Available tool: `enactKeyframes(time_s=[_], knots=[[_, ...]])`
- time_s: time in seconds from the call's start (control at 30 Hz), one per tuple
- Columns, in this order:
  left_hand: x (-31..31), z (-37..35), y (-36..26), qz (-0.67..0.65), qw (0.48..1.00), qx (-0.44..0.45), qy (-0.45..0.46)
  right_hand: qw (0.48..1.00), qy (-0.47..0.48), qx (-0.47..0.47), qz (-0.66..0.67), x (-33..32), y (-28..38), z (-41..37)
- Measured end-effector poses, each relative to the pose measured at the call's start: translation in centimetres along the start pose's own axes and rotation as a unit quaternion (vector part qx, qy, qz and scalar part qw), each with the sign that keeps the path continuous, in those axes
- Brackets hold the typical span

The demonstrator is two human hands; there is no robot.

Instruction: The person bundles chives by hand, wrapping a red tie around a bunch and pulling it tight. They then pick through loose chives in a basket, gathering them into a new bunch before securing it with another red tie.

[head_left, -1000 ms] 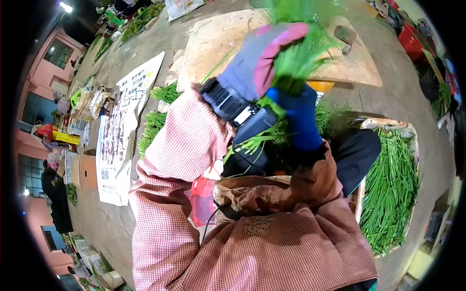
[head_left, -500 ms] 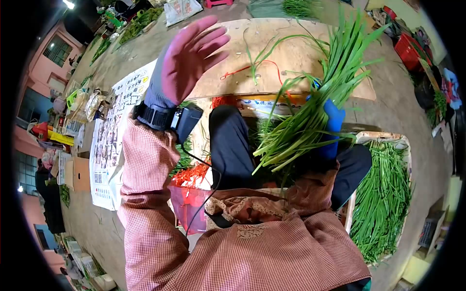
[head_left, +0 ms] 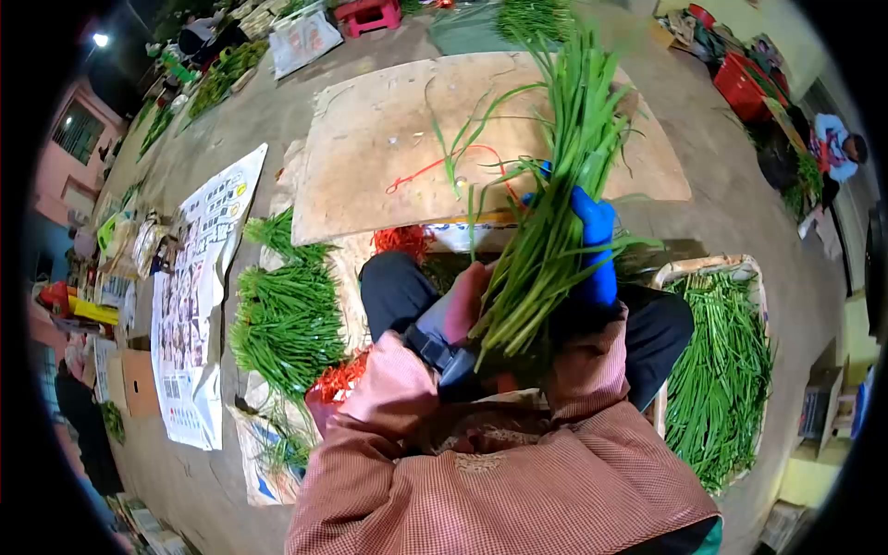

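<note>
The right hand (head_left: 598, 242), gloved in blue, has its fingers closed around a leafy green bunch (head_left: 581, 148), upright near the middle; it seems to be steadying it. The left hand (head_left: 461, 303) is at the stems' lower end, its fingers hidden, so grip unclear. Keeping the loose leaves together would call for a firm hold. Toward 12 o'clock, the table (head_left: 351, 176) bears a red strand (head_left: 416, 176). At 4 o'clock, a pale tray (head_left: 705, 264) holds more greens (head_left: 717, 379).
</note>
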State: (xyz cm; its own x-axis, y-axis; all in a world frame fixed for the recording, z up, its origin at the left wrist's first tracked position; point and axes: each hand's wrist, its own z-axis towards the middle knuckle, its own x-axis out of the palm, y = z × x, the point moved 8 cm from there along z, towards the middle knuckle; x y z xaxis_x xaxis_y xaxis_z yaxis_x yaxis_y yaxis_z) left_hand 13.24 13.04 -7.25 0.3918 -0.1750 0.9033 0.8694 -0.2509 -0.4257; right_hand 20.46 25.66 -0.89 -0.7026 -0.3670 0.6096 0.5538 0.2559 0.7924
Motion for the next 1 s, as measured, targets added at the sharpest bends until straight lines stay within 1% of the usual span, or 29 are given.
enactKeyframes(time_s=[0.03,0.07,0.1,0.13,0.17,0.2,0.23,0.27,0.3,0.37,0.4,0.43,0.5,0.53,0.57,0.63,0.7,0.77,0.8,0.83,0.9,0.93,0.97,1.0], knots=[[-0.3,-0.4,1.3,-0.149,0.988,-0.033,0.0,1.0,-0.005,-0.004,-0.001,-0.6,-0.4,1.0],[-1.1,0.2,2.0,-0.18,0.983,-0.014,0.024,0.991,-0.032,-0.009,-0.131,-1.4,-0.7,2.0],[-2.1,1.0,2.3,-0.23,0.97,-0.018,0.072,0.964,-0.058,-0.012,-0.258,-2.3,-1.1,2.9],[-3.0,1.0,2.9,-0.277,0.953,-0.044,0.117,0.964,-0.021,-0.024,-0.266,-2.5,-2.3,3.8],[-2.5,0.9,3.0,-0.323,0.93,-0.069,0.161,0.964,-0.022,-0.02,-0.266,-3.4,-3.2,4.1],[-3.3,1.0,3.4,-0.326,0.93,-0.068,0.158,0.92,0.016,-0.016,-0.391,-3.8,-4.0,4.4],[-5.4,1.4,3.7,-0.337,0.936,-0.038,0.093,0.86,0.054,-0.011,-0.508,-4.2,-5.1,4.6],[-6.1,1.6,3.7,-0.35,0.936,-0.008,0.026,0.871,0.072,-0.035,-0.485,-4.0,-5.7,3.9],[-5.7,1.5,3.9,-0.356,0.934,-0.009,0.021,0.871,0.07,-0.027,-0.486,-4.7,-6.3,3.4],[-6.8,1.3,4.2,-0.24,0.962,-0.003,-0.129,0.873,0.048,-0.107,-0.473,-5.4,-5.7,2.2],[-7.6,1.0,4.2,-0.25,0.958,0.018,-0.138,0.89,0.057,-0.064,-0.448,-6.2,-6.2,1.9],[-8.3,0.8,4.4,-0.254,0.957,0.011,-0.142,0.89,0.05,-0.057,-0.449,-6.7,-6.2,1.2],[-8.7,0.9,3.9,-0.242,0.961,0.01,-0.135,0.872,0.033,-0.081,-0.481,-6.7,-5.3,0.1],[-8.0,1.2,3.6,-0.275,0.958,0.007,-0.083,0.888,0.041,-0.074,-0.452,-7.5,-5.8,-0.5],[-7.6,1.6,3.6,-0.276,0.958,0.006,-0.081,0.887,0.04,-0.075,-0.454,-8.2,-6.2,-1.1],[-7.3,1.9,3.2,-0.186,0.978,0.027,-0.093,0.909,0.0,-0.036,-0.415,-10.1,-7.2,-2.5],[-5.0,2.2,2.5,-0.18,0.979,0.028,-0.093,0.912,-0.023,-0.047,-0.407,-10.7,-6.9,-4.3],[-3.9,2.2,2.4,-0.157,0.985,-0.002,-0.076,0.935,-0.03,-0.037,-0.352,-11.5,-6.8,-6.0],[-5.3,2.5,2.2,-0.105,0.99,0.019,-0.093,0.917,-0.036,-0.056,-0.394,-11.1,-5.7,-7.0],[-6.0,2.4,2.5,-0.103,0.99,0.011,-0.093,0.917,-0.044,-0.057,-0.391,-11.3,-5.5,-7.8],[-7.0,2.0,2.6,-0.077,0.991,0.006,-0.112,0.938,-0.089,-0.021,-0.333,-12.8,-5.6,-9.1],[-6.5,2.1,2.9,-0.11,0.992,-0.023,-0.061,0.939,-0.097,-0.023,-0.331,-13.2,-5.3,-9.7],[-6.2,2.2,2.8,-0.117,0.991,-0.022,-0.067,0.92,-0.085,-0.038,-0.38,-13.3,-4.9,-10.1],[-6.3,2.1,3.0,-0.123,0.986,-0.009,-0.111,0.899,-0.072,-0.053,-0.429,-13.2,-4.7,-10.4]])
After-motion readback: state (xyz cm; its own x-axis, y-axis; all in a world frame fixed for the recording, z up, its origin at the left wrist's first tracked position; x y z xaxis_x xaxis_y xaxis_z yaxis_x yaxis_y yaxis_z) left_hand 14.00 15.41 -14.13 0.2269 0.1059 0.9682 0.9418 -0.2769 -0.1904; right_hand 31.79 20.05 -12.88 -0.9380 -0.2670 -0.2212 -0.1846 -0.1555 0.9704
